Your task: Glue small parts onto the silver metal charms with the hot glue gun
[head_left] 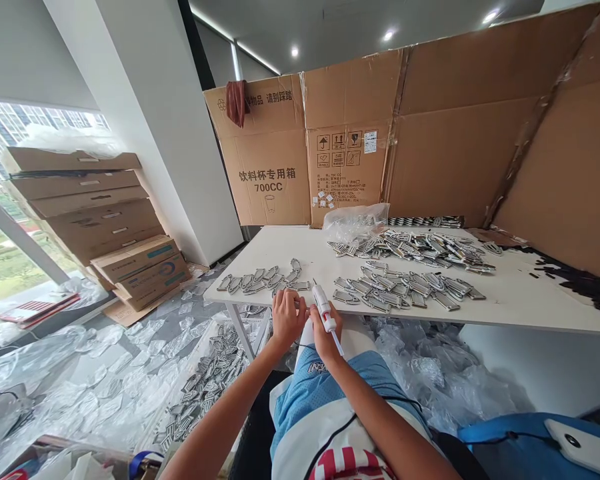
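Note:
My right hand (326, 339) is wrapped round a white hot glue gun (323, 308), its nozzle pointing up and away and a pale glue stick coming out of the back. Beside it, at the front edge of the table, my left hand (287, 316) has its fingers curled together; what they hold is hidden or too small to make out. Just beyond the left hand lies a loose row of silver-rimmed flat pieces (260, 280). Past the glue gun, to the right, a spread of similar pieces (405, 288) covers part of the white table (280, 241).
A larger heap of pieces (430, 248) and a clear plastic bag (355, 222) lie farther back. Black scraps (585, 283) are at the right end. Tall cardboard panels (350, 140) wall the back. On the floor left, a bin of pieces (210, 373) stands among plastic wrap.

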Demonstrator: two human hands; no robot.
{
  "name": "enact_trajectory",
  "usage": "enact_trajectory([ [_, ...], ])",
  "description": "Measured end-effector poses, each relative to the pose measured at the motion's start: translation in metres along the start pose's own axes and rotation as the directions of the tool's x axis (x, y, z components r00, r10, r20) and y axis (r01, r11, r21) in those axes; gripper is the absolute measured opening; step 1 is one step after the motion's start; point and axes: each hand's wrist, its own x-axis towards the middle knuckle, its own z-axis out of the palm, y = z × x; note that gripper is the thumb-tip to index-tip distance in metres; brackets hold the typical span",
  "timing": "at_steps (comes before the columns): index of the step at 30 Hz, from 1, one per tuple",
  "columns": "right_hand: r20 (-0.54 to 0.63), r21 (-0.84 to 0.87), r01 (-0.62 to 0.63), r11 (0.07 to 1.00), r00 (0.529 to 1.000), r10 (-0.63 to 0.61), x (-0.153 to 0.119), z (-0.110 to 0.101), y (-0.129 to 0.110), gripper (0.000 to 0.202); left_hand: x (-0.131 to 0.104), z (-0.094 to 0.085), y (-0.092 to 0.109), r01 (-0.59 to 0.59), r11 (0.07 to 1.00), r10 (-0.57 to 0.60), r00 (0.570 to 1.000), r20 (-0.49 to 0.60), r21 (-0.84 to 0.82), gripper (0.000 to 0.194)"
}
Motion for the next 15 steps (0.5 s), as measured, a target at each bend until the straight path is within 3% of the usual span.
enact_trajectory([
  [15, 0.002, 0.0, -0.014, 1.0, 1.0, 0.014, -0.001, 0.0, 0.011, 0.041, -0.001, 0.001, 0.0, 0.007, 1.0, -0.007, 1.0, 0.008, 0.011, 0.02],
])
